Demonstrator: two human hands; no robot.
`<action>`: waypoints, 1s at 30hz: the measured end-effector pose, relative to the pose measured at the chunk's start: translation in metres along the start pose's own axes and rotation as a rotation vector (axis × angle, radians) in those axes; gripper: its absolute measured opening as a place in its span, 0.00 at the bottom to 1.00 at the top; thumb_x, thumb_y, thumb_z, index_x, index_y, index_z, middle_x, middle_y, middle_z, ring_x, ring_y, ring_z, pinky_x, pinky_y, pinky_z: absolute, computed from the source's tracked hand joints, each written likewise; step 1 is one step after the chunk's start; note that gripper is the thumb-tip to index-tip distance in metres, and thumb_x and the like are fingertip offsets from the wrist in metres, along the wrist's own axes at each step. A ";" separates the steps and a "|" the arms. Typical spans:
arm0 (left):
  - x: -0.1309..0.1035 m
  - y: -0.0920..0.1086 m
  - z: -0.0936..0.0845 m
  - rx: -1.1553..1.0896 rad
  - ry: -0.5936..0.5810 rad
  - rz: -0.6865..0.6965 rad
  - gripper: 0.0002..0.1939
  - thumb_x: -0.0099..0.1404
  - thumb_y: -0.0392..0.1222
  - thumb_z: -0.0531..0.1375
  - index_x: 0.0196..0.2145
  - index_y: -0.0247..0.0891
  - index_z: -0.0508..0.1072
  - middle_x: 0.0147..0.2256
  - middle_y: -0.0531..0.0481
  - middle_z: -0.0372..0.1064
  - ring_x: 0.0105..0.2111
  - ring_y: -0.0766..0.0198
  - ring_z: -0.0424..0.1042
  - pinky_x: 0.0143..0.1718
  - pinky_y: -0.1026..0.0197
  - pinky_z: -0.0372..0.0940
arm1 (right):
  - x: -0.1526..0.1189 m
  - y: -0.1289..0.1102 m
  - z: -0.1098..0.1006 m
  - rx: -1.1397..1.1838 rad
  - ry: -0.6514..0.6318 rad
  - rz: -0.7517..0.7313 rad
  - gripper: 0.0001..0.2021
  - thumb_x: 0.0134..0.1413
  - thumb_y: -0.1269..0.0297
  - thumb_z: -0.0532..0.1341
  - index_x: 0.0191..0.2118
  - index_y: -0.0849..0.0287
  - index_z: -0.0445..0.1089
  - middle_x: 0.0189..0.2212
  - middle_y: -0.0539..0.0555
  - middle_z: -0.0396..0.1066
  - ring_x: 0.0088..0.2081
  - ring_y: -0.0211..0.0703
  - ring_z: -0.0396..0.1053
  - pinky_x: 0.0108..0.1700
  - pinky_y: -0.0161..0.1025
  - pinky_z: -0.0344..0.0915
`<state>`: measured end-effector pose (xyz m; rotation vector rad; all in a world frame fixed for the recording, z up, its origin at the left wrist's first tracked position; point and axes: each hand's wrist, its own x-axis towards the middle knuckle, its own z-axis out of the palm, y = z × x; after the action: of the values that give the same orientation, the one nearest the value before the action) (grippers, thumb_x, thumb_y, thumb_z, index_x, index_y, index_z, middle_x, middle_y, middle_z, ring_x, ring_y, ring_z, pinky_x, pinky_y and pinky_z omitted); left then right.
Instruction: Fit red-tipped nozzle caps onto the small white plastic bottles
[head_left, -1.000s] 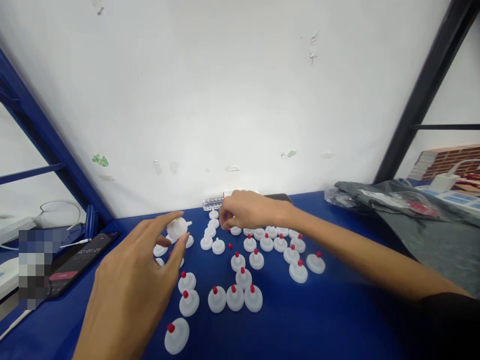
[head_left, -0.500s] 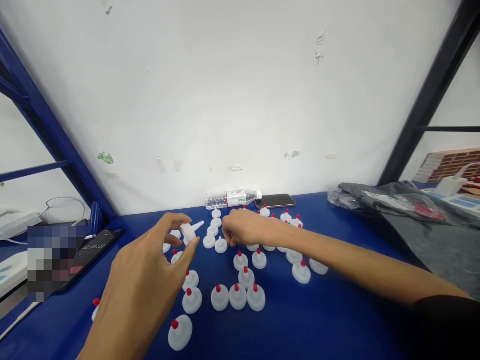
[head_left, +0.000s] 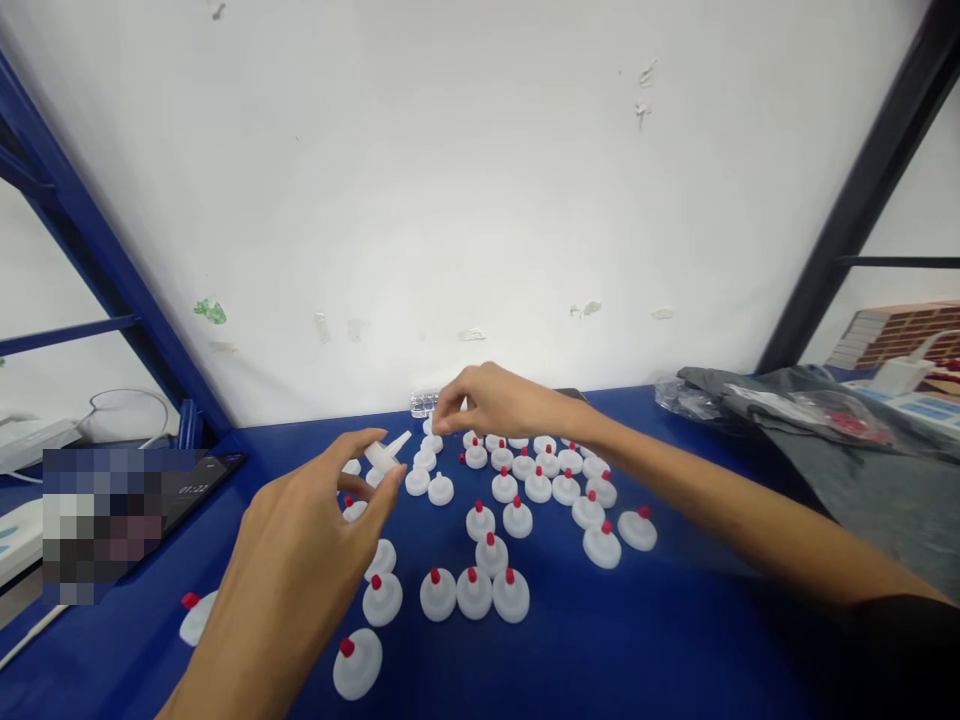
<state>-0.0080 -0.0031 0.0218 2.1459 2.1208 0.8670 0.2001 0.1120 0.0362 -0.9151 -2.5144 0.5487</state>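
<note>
Between thumb and fingers, my left hand (head_left: 300, 550) holds a white nozzle cap (head_left: 384, 458), tilted with its bare spout pointing up and right. My right hand (head_left: 480, 400) reaches over the back of the table, fingers pinched together; whatever is in them, if anything, is hidden. Just below its fingertips runs a column of white nozzle caps without red tips (head_left: 425, 458). A small red tip (head_left: 463, 458) lies loose near a red-tipped nozzle cap (head_left: 476, 455). Several more red-tipped nozzle caps (head_left: 474, 594) stand across the blue table (head_left: 600, 640).
A clear plastic bottle (head_left: 421, 403) lies against the wall, mostly behind my right hand. A phone (head_left: 184, 515) rests at the left beside a blue metal post (head_left: 112, 240). Grey plastic bags (head_left: 780, 405) and a brick-patterned box (head_left: 900, 332) are at the right.
My right hand has lifted and moved back and slightly left, uncovering the loose red tip and several caps, and now covers most of the bottle. My left hand keeps its hold, nearly still.
</note>
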 end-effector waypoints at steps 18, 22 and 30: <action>-0.005 0.009 -0.002 -0.139 0.113 0.033 0.18 0.68 0.55 0.57 0.53 0.51 0.73 0.29 0.57 0.80 0.20 0.59 0.74 0.34 0.55 0.65 | 0.001 -0.016 -0.001 0.945 -0.211 0.063 0.11 0.55 0.60 0.71 0.43 0.56 0.78 0.41 0.50 0.76 0.30 0.29 0.68 0.25 0.27 0.59; -0.004 0.012 -0.001 -0.144 0.114 0.061 0.19 0.68 0.57 0.57 0.52 0.51 0.74 0.28 0.58 0.79 0.20 0.59 0.75 0.32 0.57 0.65 | 0.000 -0.017 -0.004 1.014 -0.374 0.039 0.12 0.60 0.62 0.68 0.49 0.55 0.77 0.38 0.49 0.76 0.27 0.27 0.66 0.24 0.26 0.59; -0.003 0.009 0.003 -0.156 0.126 0.061 0.31 0.67 0.59 0.58 0.64 0.49 0.64 0.44 0.50 0.81 0.24 0.59 0.78 0.31 0.57 0.69 | -0.003 -0.011 -0.018 0.769 -0.359 0.045 0.15 0.62 0.57 0.66 0.49 0.59 0.78 0.41 0.55 0.79 0.33 0.32 0.71 0.27 0.28 0.60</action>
<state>0.0013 -0.0057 0.0216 2.1408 1.9738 1.1601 0.2051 0.1063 0.0557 -0.5998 -2.2337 1.6610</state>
